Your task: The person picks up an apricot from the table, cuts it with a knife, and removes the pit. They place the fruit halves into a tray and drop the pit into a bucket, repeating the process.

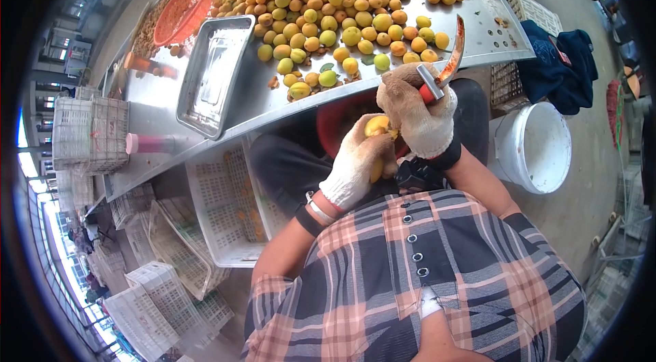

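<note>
My left hand (355, 162), in a stained white work glove, is closed around a yellow apricot (376, 125) that looks split apart. Close beside it, my gloved right hand (418, 114) grips a curved knife (454, 58) with a red handle, its brown-smeared blade pointing up and away from the fruit. The right fingertips meet the apricot, partly hidden behind the hand. Below both hands, between the knees, part of a red basin (331, 123) shows. A large heap of apricots (328, 0) covers the far part of the metal table (273, 110) ahead.
A steel tray (183, 105), an orange-red basket (164, 30) and a pink-lidded jar (147, 143) stand on the table's left. White crates (205, 225) sit below left. To the right are a white bucket (509, 150) and dark blue cloth (567, 68).
</note>
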Tool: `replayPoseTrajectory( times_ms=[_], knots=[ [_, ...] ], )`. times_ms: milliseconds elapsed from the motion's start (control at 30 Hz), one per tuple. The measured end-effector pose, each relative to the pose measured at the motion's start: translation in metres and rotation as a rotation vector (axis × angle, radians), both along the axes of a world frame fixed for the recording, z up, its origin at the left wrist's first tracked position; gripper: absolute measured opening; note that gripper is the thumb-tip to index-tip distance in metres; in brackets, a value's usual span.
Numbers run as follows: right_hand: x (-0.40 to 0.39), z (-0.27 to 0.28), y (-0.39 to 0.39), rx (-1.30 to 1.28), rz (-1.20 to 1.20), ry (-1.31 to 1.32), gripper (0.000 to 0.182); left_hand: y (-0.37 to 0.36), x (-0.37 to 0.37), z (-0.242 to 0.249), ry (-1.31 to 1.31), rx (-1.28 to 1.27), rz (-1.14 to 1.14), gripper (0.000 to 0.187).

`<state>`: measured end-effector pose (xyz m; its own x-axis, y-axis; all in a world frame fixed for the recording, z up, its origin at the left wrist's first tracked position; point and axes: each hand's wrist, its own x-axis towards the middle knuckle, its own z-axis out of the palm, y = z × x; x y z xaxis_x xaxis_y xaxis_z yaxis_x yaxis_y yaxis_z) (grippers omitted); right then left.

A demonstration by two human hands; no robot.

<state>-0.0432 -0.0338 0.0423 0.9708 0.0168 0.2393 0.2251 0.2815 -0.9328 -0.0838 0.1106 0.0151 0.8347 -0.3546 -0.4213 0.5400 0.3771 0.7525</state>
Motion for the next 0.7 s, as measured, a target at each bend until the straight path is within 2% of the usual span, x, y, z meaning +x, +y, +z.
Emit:
replayPoseTrajectory(
  times_ms=[100,167,267,367,433,500,533,567,600,633,700],
  knots=[
    [0.000,0.004,0.002,0.026,0.000,0.010,0.014,0.000,-0.002,0.000,0.000,-0.012,-0.010,0.033],
    [0.001,0.008,0.002,-0.221,-0.025,-0.287,0.015,-0.001,-0.001,-0.001,-0.004,-0.007,-0.020,0.033],
    [-0.003,0.005,0.003,-0.242,-0.041,-0.139,0.014,-0.001,-0.002,-0.003,0.005,-0.008,0.024,0.033],
    [-0.001,0.010,0.005,-0.280,-0.006,-0.211,0.014,-0.001,-0.002,0.000,0.030,0.027,-0.014,0.029],
    [0.000,0.007,0.005,-0.320,0.010,-0.273,0.014,-0.007,-0.005,0.001,-0.058,0.087,0.086,0.027],
    [0.004,-0.004,0.007,-0.093,0.085,-0.145,0.013,-0.004,-0.005,-0.003,-0.067,0.099,0.058,0.032],
    [0.006,-0.008,0.010,0.121,0.084,0.034,0.009,-0.001,-0.004,-0.004,-0.078,0.112,0.026,0.036],
    [0.009,-0.008,0.007,0.266,0.123,0.095,0.008,0.002,-0.004,-0.004,-0.078,0.113,0.028,0.036],
    [0.012,-0.003,0.005,0.410,0.161,0.157,0.008,0.006,-0.004,-0.001,-0.025,-0.035,-0.017,0.039],
    [0.012,0.003,0.008,0.418,0.108,0.165,0.010,0.010,-0.004,0.001,0.029,-0.185,-0.063,0.043],
    [0.014,0.002,0.004,0.458,0.172,0.170,0.011,0.015,-0.002,0.000,0.022,-0.225,-0.101,0.046]
  ],
)
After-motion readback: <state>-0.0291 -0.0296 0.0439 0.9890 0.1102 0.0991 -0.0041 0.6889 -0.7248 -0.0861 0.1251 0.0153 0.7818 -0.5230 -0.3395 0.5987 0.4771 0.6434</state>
